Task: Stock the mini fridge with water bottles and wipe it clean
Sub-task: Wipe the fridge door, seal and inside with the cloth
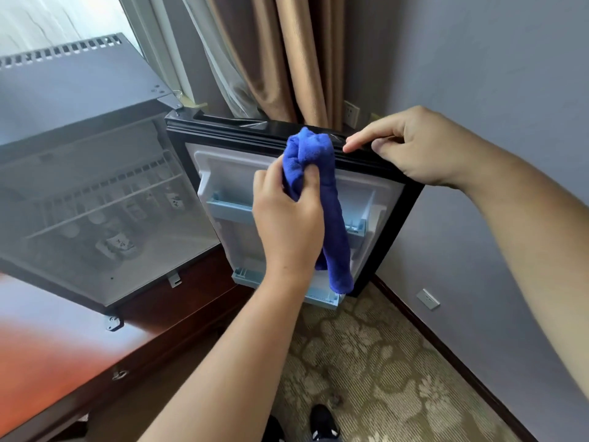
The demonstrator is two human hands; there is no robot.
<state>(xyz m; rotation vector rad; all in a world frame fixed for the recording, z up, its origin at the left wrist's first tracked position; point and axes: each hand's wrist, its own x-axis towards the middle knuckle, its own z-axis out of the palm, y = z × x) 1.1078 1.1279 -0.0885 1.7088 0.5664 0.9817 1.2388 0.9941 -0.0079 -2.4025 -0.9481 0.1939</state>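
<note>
Blue microfibre cloth (314,193) sits bunched in our left hand (288,215), whose thumb and curled fingers clamp its upper part; the free end hangs down past the wrist, in front of the door's inner lining. The top of the bunch touches the black upper edge of the open fridge door (411,199), just to the left of our right hand (417,148). That hand rests on the same edge, its fingers curled over the rim and the forefinger stretched leftwards along the gasket towards the cloth.

Behind and below our left hand we see the door's white inner panel with two pale blue door shelves (228,207), one at the level of the knuckles and one near the wrist. To the left of both hands stands the mini fridge (79,100), its dark cabinet open towards us. Inside we make out a white wire rack (105,205) and several water bottles (119,247) beneath it, blurred so that we cannot count them. The fridge stands on a reddish wooden table (57,352), left of our left forearm. Beneath our arms lies a patterned carpet (366,362); beyond our right hand hang tan curtains (287,59) beside a grey wall (478,59).
</note>
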